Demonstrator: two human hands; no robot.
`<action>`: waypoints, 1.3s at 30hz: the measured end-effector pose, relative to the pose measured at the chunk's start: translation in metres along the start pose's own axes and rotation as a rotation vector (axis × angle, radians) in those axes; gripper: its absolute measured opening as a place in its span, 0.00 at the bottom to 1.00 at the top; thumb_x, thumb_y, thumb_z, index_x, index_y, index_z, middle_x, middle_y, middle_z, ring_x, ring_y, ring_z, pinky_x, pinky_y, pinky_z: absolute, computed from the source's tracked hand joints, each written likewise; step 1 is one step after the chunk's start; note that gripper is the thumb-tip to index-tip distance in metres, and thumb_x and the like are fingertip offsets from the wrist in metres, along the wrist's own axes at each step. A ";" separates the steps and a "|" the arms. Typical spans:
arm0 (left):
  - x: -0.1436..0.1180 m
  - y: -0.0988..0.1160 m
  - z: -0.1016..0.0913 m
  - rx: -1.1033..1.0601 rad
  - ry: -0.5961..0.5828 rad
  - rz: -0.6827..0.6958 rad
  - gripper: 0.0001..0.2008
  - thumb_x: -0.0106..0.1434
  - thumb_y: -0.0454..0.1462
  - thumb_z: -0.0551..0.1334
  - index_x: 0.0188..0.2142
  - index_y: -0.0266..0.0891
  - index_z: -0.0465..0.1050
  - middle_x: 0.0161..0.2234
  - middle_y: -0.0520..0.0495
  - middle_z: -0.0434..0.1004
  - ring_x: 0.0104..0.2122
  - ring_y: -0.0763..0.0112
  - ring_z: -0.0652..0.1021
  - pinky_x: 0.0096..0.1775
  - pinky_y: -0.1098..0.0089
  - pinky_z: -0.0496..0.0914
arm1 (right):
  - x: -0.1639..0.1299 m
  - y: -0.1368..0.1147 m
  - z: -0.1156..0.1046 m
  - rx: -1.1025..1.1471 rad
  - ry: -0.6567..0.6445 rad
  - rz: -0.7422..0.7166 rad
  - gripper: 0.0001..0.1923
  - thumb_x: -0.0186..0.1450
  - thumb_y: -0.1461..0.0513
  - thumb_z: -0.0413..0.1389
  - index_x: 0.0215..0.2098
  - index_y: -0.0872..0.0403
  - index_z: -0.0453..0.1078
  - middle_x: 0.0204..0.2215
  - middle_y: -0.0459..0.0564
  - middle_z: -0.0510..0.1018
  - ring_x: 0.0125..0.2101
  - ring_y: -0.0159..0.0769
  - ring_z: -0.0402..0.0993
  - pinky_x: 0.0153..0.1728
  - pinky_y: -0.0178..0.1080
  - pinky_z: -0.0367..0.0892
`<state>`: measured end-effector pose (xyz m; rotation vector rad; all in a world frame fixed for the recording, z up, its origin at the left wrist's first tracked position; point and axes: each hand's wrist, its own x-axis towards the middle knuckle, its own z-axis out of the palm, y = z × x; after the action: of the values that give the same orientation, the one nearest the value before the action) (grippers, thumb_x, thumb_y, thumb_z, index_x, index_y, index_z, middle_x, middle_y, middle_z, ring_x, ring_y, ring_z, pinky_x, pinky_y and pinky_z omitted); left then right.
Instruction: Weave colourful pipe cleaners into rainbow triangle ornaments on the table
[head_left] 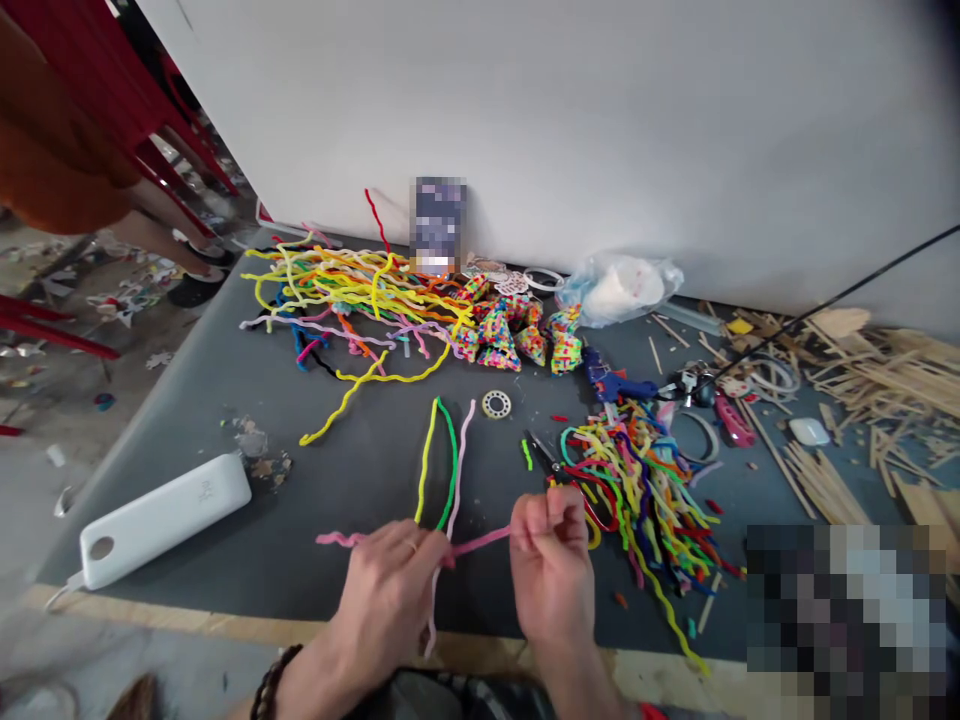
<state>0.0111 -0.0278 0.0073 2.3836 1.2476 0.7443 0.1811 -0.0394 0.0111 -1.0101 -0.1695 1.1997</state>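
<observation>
My left hand (394, 585) is closed over several pipe cleaners near the table's front edge. From it a yellow pipe cleaner (426, 460), a green pipe cleaner (453, 455) and a pale pink pipe cleaner (463, 465) point away from me. A darker pink pipe cleaner (484, 541) lies crosswise, its left end showing beyond my left hand. My right hand (553, 560) pinches its right end, the fingertips hiding the tip. Just beyond my right hand are red-handled scissors (556, 467), partly covered by a heap of short pipe cleaner pieces (645, 470).
Long pipe cleaners (345, 290) lie at the back left beside multicoloured woven pieces (499, 335). A blue glue gun (615, 382), a plastic bag (626, 288) and wooden sticks (892, 380) are rightward. A white power bank (165, 520) rests left. A person (67, 150) stands beyond.
</observation>
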 end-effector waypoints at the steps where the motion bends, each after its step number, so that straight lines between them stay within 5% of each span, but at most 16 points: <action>1: -0.003 0.006 0.000 -0.053 -0.010 0.016 0.16 0.68 0.23 0.53 0.30 0.42 0.69 0.21 0.54 0.71 0.22 0.69 0.72 0.26 0.69 0.63 | 0.007 -0.003 -0.002 0.022 0.039 0.023 0.16 0.52 0.71 0.66 0.31 0.50 0.66 0.25 0.38 0.64 0.24 0.27 0.59 0.27 0.32 0.58; 7: -0.012 0.003 -0.010 -0.233 0.048 -0.192 0.10 0.73 0.28 0.58 0.48 0.42 0.71 0.32 0.53 0.83 0.31 0.72 0.82 0.35 0.75 0.74 | 0.005 -0.010 -0.010 0.040 -0.037 0.015 0.17 0.57 0.68 0.68 0.29 0.49 0.63 0.21 0.37 0.60 0.23 0.28 0.57 0.24 0.32 0.55; 21: -0.005 0.002 -0.023 -0.215 0.118 -0.201 0.10 0.71 0.27 0.58 0.38 0.43 0.74 0.29 0.55 0.79 0.27 0.76 0.78 0.32 0.78 0.70 | -0.001 -0.013 -0.013 0.021 -0.073 -0.013 0.18 0.58 0.66 0.70 0.30 0.48 0.63 0.21 0.38 0.61 0.23 0.30 0.58 0.25 0.33 0.56; 32: -0.014 0.001 0.013 -0.170 -0.035 -0.067 0.16 0.67 0.23 0.52 0.32 0.41 0.72 0.23 0.54 0.77 0.23 0.70 0.76 0.28 0.71 0.68 | -0.008 -0.019 0.002 -0.043 -0.196 -0.078 0.15 0.61 0.67 0.68 0.28 0.48 0.66 0.19 0.39 0.67 0.22 0.30 0.61 0.24 0.32 0.60; 39: 0.000 -0.011 0.002 -0.467 -0.053 -0.481 0.09 0.66 0.29 0.60 0.29 0.41 0.70 0.26 0.55 0.83 0.24 0.74 0.81 0.27 0.77 0.70 | -0.008 -0.026 0.025 -0.089 -0.292 -0.105 0.13 0.62 0.66 0.67 0.28 0.48 0.67 0.19 0.39 0.68 0.22 0.30 0.64 0.24 0.32 0.63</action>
<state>0.0049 -0.0222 -0.0005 1.6383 1.3701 0.7123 0.1809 -0.0323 0.0477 -0.8871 -0.5032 1.2473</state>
